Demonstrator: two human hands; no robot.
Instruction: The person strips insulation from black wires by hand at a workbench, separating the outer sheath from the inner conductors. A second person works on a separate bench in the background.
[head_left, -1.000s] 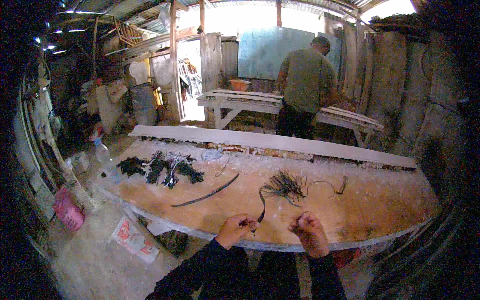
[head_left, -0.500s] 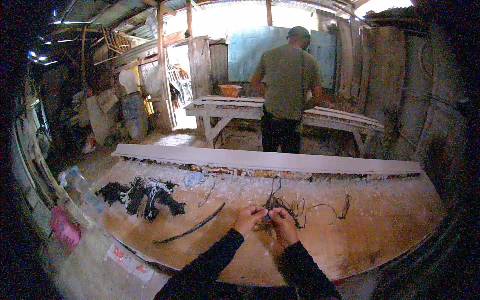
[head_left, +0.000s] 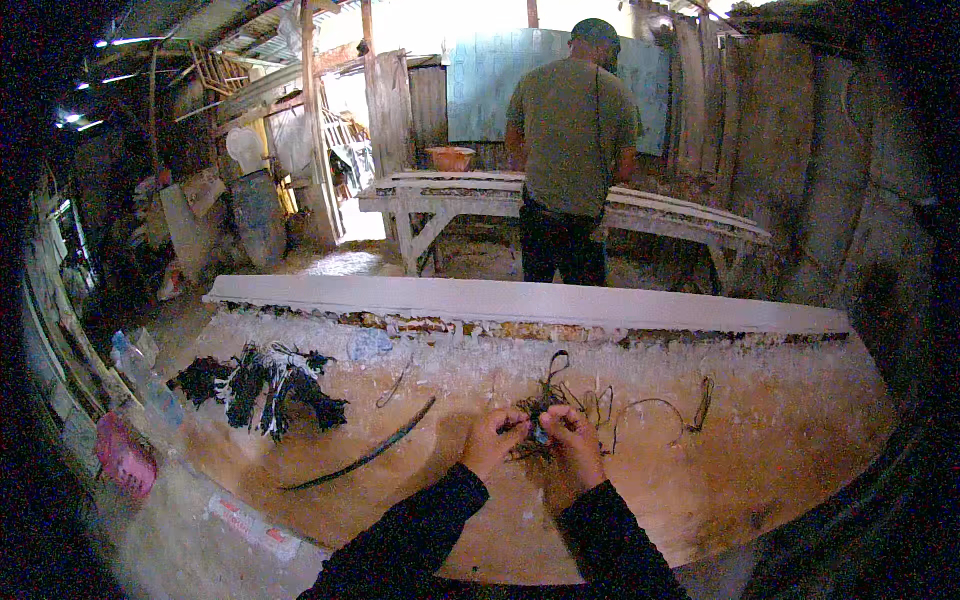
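Note:
Over the table, my left hand (head_left: 493, 443) has its fingers closed in a pinch on thin dark cord. Opposite it, a short gap away, my right hand (head_left: 572, 446) also pinches the cord. A small bluish bit shows by the right fingertips, too small to name. The tangle of dark cord (head_left: 548, 398) lies just beyond and between my hands, with loops sticking up; its lower part is partly hidden by my fingers. More thin loops (head_left: 703, 405) lie to the right. A curved dark strip (head_left: 372, 458) rests left of my left hand.
Bundles of black and white strands (head_left: 265, 388) lie on the table's left. A long white molding (head_left: 500, 300) runs along its far side. Beyond, a person (head_left: 573, 135) stands facing a second bench (head_left: 420, 212) with an orange basin (head_left: 450, 158). A pink container (head_left: 126, 456) sits at left.
My hands have moved slightly apart, and more of the bluish bit shows between them. The view has shifted a little. The person at the far bench has lowered an arm.

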